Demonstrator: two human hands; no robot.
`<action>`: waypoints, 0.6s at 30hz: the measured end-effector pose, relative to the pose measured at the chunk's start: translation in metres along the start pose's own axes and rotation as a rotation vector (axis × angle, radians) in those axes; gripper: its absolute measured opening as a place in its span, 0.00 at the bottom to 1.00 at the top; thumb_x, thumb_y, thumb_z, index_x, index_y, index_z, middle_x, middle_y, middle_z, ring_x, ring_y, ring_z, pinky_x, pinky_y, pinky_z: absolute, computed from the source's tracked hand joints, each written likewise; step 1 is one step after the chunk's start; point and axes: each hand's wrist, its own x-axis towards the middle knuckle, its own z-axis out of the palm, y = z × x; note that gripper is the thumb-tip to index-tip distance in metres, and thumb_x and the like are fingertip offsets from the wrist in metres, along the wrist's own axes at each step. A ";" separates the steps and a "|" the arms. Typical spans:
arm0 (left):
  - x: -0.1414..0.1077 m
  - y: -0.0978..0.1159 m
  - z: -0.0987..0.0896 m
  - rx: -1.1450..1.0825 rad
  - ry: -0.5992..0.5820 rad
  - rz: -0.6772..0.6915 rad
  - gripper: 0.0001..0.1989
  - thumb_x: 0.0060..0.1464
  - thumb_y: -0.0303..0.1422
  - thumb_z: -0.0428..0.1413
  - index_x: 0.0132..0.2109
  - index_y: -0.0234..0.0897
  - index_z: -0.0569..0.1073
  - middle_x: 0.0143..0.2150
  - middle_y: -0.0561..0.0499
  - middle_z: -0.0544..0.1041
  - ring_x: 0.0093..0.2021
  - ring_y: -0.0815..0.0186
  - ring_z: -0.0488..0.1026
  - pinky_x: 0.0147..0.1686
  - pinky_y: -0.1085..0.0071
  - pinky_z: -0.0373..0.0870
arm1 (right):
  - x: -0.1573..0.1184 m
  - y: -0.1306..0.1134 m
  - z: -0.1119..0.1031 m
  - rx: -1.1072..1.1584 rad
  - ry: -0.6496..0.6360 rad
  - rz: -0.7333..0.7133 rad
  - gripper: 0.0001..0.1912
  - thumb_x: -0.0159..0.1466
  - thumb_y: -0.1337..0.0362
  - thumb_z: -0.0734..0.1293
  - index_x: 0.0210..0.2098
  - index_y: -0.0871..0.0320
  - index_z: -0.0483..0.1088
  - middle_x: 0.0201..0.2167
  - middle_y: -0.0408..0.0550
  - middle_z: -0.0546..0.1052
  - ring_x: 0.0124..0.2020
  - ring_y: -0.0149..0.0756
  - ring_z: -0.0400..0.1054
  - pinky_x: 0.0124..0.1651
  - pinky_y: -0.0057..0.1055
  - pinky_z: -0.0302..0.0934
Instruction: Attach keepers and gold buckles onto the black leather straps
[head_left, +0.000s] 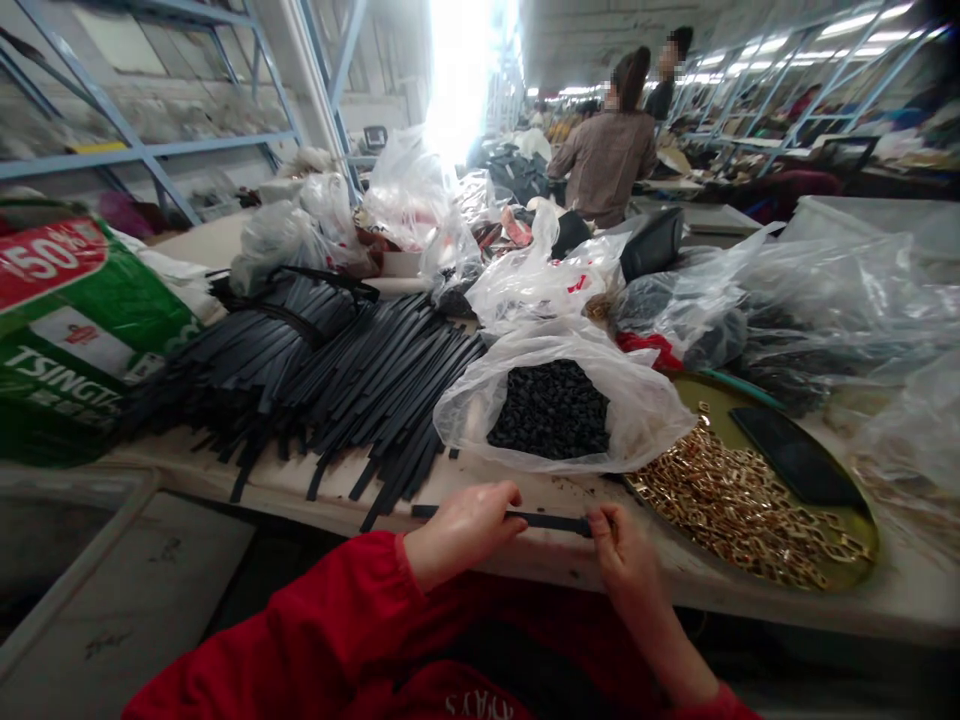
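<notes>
A dark flat strap stretches between my two hands at the table's front edge. My left hand is closed around it, and its tail sticks out to the left. The strap's right end is pinched between the thumb and fingers of my right hand; whether a small part sits in that pinch is hidden. Just beyond lies an open clear plastic bag of small black pieces. Loose dark straps are piled to the left, beside a tied bundle. Gold metal buckles heap on a round tray at right.
A black flat object rests on the tray. Several clear plastic bags crowd the back of the table. A green and red printed bag stands at left, above a pale bin. Two people are farther back.
</notes>
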 end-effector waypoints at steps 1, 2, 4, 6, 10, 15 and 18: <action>0.005 -0.003 0.004 0.061 0.046 0.025 0.11 0.52 0.36 0.51 0.41 0.37 0.70 0.36 0.46 0.74 0.36 0.60 0.70 0.35 0.68 0.63 | 0.010 0.008 -0.001 -0.156 0.028 -0.077 0.18 0.62 0.51 0.51 0.29 0.57 0.63 0.25 0.50 0.70 0.29 0.41 0.64 0.33 0.36 0.56; 0.008 -0.006 0.008 0.098 0.070 0.043 0.08 0.52 0.34 0.51 0.38 0.36 0.71 0.36 0.45 0.73 0.37 0.60 0.70 0.36 0.67 0.63 | 0.018 0.016 -0.001 -0.289 0.053 -0.149 0.18 0.62 0.52 0.51 0.28 0.57 0.63 0.25 0.52 0.70 0.29 0.43 0.64 0.34 0.38 0.56; 0.011 -0.012 0.013 0.144 0.114 0.065 0.07 0.53 0.32 0.51 0.36 0.36 0.72 0.37 0.44 0.73 0.40 0.59 0.68 0.40 0.65 0.62 | 0.030 0.030 0.001 -0.447 0.112 -0.254 0.19 0.62 0.53 0.51 0.27 0.58 0.65 0.25 0.53 0.71 0.29 0.44 0.64 0.34 0.39 0.56; 0.009 -0.021 0.009 0.171 0.194 0.116 0.08 0.54 0.35 0.50 0.35 0.37 0.72 0.38 0.45 0.72 0.41 0.60 0.67 0.43 0.64 0.60 | 0.035 0.043 0.004 -0.447 0.194 -0.321 0.20 0.62 0.52 0.50 0.29 0.58 0.65 0.27 0.54 0.72 0.30 0.44 0.65 0.35 0.39 0.57; 0.004 -0.054 -0.036 0.296 0.440 -0.108 0.14 0.59 0.37 0.42 0.36 0.37 0.70 0.36 0.47 0.71 0.41 0.63 0.67 0.44 0.66 0.60 | 0.034 0.057 0.008 -0.361 0.292 -0.378 0.23 0.62 0.49 0.50 0.32 0.59 0.65 0.29 0.54 0.72 0.31 0.43 0.66 0.37 0.38 0.59; 0.025 -0.107 -0.083 0.344 0.525 -0.448 0.10 0.54 0.35 0.50 0.39 0.32 0.69 0.38 0.43 0.71 0.39 0.61 0.70 0.38 0.67 0.64 | 0.033 0.057 0.011 -0.361 0.310 -0.401 0.23 0.61 0.48 0.51 0.32 0.59 0.65 0.29 0.53 0.72 0.31 0.42 0.66 0.37 0.38 0.59; 0.034 -0.123 -0.082 0.315 0.507 -0.485 0.08 0.51 0.34 0.52 0.35 0.33 0.70 0.35 0.45 0.72 0.36 0.62 0.71 0.36 0.70 0.65 | 0.034 0.057 0.012 -0.315 0.303 -0.361 0.22 0.61 0.48 0.52 0.32 0.59 0.65 0.29 0.52 0.72 0.32 0.42 0.66 0.38 0.38 0.59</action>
